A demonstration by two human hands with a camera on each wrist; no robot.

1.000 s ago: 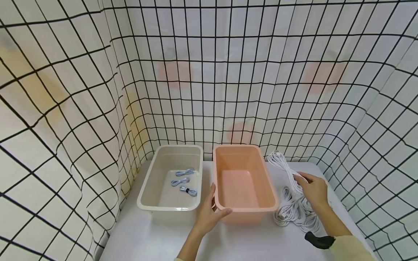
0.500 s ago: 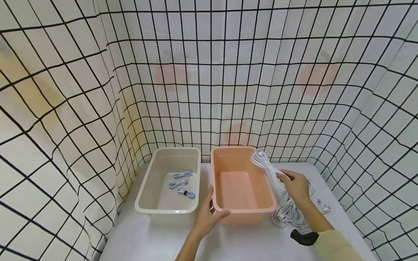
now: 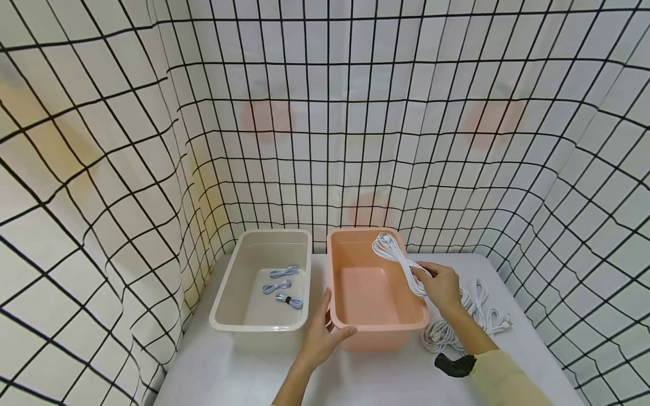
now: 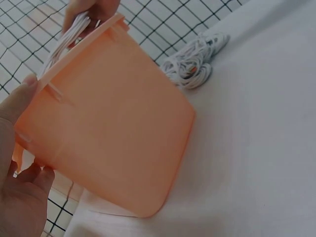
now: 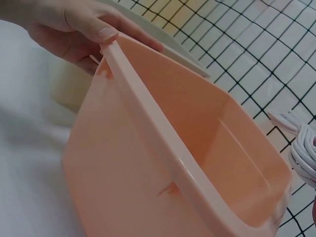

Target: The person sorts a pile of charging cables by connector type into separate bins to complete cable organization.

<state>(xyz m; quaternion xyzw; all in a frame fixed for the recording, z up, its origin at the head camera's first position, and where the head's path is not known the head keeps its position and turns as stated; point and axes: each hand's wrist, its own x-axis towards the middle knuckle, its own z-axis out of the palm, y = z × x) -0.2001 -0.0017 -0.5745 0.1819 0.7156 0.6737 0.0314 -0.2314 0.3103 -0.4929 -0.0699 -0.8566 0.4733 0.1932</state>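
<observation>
My right hand (image 3: 440,288) pinches a coiled bundle of white cable (image 3: 393,251) over the right side of the peach plastic bin (image 3: 378,328). The far loops hang out ahead of the fingers, above the inside of the bin. At the bin's near left corner my left hand (image 3: 321,339) grips the rim, thumb on top and fingers along the side wall. In the right wrist view the white cable (image 5: 302,150) shows at the edge, beyond the bin's rim. More white cables (image 3: 495,322) lie heaped on the table under my right forearm, which hides part of them.
A beige bin (image 3: 256,328) stands left of the peach one, with three small light-blue cable bundles (image 3: 277,287) on its floor. Black wire mesh (image 3: 332,186) rises behind and on both sides of the white table (image 3: 244,378).
My right hand has moved left with the white cable bundle, from above the heap to over the peach bin. My left hand stays on the rim. The view has shifted slightly.
</observation>
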